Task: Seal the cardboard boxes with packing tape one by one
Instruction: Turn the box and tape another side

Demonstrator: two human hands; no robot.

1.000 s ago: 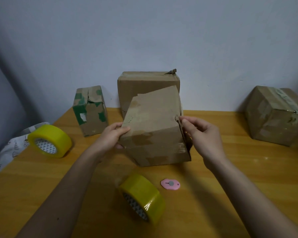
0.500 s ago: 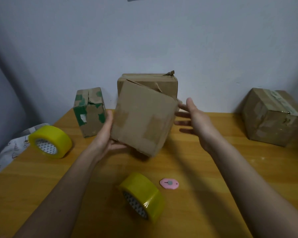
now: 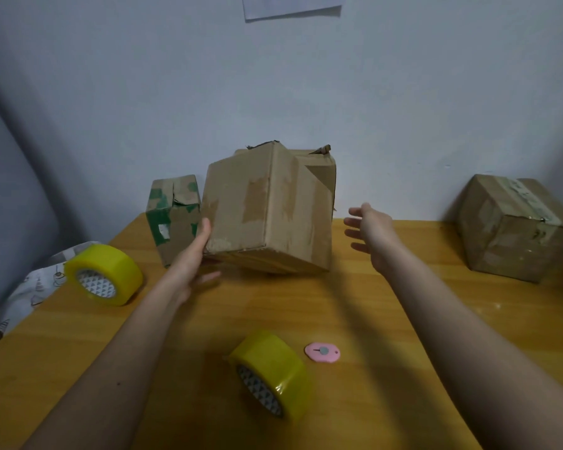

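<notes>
A worn brown cardboard box (image 3: 267, 216) with old tape marks is tilted on one lower edge at the middle of the wooden table (image 3: 355, 306). My left hand (image 3: 192, 258) touches its lower left corner, thumb up along the side face and fingers stretched out below. My right hand (image 3: 371, 232) hovers open to the right of the box, apart from it. One yellow tape roll (image 3: 273, 368) lies near me, and a second roll (image 3: 108, 271) lies at the left. A small pink cutter (image 3: 322, 352) rests beside the near roll.
A small box with green patches (image 3: 173, 216) stands just left of the tilted box, close to my left hand. Another brown taped box (image 3: 514, 228) sits at the far right. Patterned cloth (image 3: 30, 287) hangs off the table's left edge. The wall is right behind.
The box has turned and moved away from me, toward the wall. My right hand let go of it and drew off to the right. My left hand slid to its lower left corner.
</notes>
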